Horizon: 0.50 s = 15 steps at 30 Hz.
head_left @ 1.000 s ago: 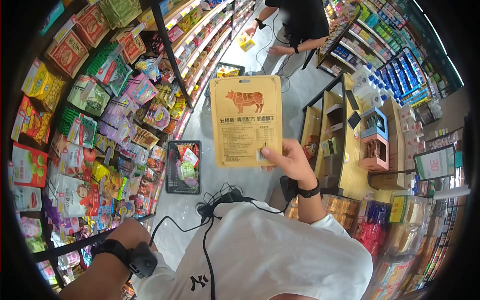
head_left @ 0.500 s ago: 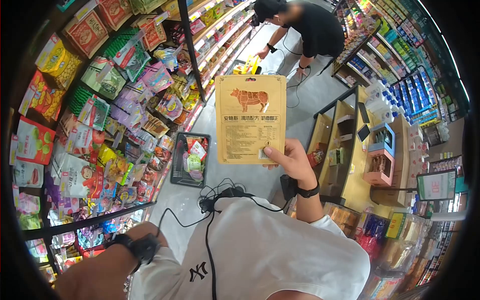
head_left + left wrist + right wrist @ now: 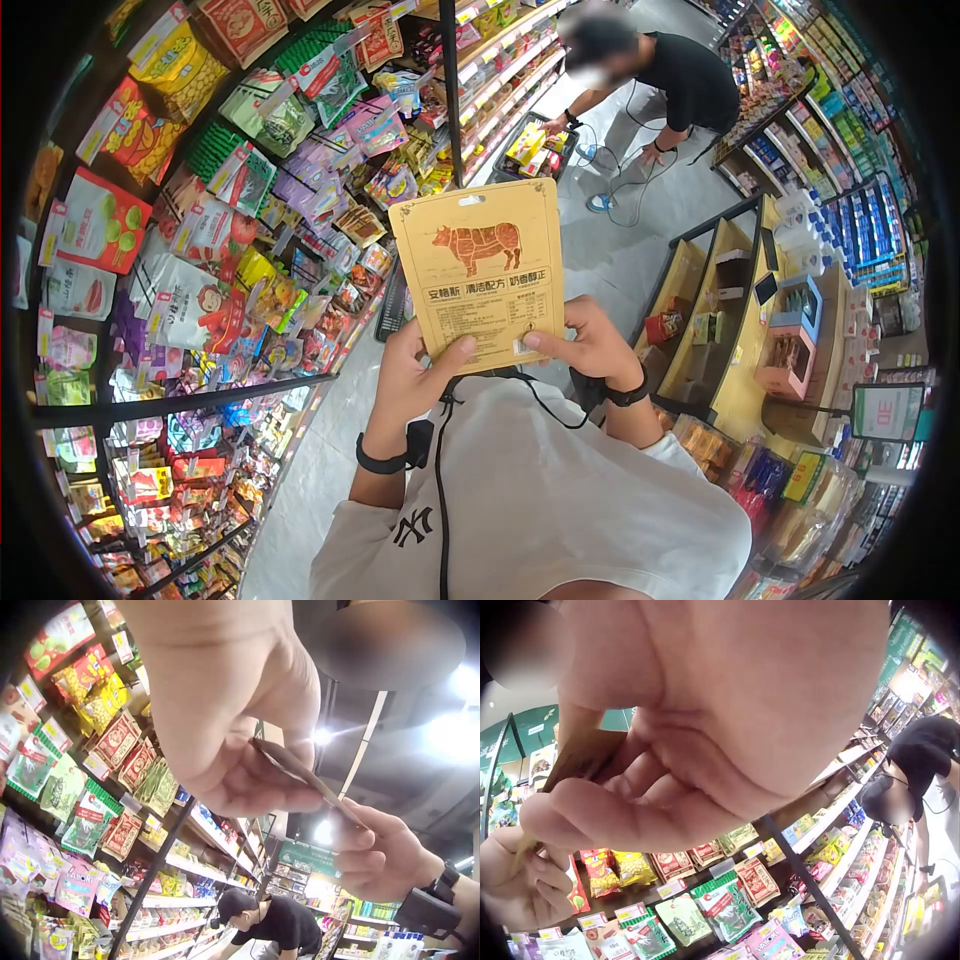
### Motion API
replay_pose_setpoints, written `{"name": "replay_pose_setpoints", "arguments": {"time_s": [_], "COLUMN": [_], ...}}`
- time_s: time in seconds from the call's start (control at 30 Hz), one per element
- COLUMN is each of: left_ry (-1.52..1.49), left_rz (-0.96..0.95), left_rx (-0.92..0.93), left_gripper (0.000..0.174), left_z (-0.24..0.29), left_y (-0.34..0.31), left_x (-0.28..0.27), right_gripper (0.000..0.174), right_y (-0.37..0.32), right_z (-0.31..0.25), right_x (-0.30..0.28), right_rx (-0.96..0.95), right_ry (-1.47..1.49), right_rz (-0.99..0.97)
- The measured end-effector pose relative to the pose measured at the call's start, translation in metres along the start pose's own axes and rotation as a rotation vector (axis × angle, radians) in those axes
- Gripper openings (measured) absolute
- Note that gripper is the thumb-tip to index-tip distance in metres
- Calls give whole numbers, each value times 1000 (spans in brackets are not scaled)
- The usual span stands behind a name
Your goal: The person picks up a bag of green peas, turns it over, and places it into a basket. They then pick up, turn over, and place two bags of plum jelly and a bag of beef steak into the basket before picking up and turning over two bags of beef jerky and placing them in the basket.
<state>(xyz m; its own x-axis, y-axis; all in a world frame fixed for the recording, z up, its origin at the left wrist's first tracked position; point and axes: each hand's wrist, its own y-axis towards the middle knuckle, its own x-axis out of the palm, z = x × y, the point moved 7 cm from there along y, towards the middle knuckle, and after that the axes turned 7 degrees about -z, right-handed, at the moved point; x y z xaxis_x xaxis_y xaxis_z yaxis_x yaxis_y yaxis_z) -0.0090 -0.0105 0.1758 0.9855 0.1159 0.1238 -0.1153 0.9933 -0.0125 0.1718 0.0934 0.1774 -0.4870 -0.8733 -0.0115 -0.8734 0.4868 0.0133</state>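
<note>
A flat tan pouch with a red cow drawing and printed text is held up in front of the chest, printed face towards me. My left hand pinches its lower left corner, thumb on the printed face. At the lower right, my right hand pinches it too, its thumb by the barcode. In the left wrist view the pouch shows nearly edge-on between the two hands. The right wrist view shows part of the pouch behind the fingers of the right hand.
Shelves of snack bags rise on the left. A wooden display counter stands at the right. A black basket on the floor is mostly hidden behind the pouch. Further off, a person bends over another basket holding yellow packs.
My left hand has come up from the lower left and taken hold of the pouch, which now tilts slightly. The other person has lowered a yellow pack to the far basket. The head view has turned.
</note>
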Motion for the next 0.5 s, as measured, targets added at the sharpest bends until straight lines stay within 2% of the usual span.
{"name": "replay_pose_setpoints", "arguments": {"time_s": [0.2, 0.5], "left_ry": [-8, -39], "left_rz": [54, 78], "left_rx": [63, 42], "left_gripper": [26, 23], "left_z": [1, -4], "left_y": [-12, -17], "left_x": [-18, -30], "right_gripper": [19, 20], "right_y": [12, 21], "right_z": [-1, -1], "right_x": [15, 27], "right_rx": [-19, 17], "right_ry": [-47, -27], "right_rz": [-20, 15]}}
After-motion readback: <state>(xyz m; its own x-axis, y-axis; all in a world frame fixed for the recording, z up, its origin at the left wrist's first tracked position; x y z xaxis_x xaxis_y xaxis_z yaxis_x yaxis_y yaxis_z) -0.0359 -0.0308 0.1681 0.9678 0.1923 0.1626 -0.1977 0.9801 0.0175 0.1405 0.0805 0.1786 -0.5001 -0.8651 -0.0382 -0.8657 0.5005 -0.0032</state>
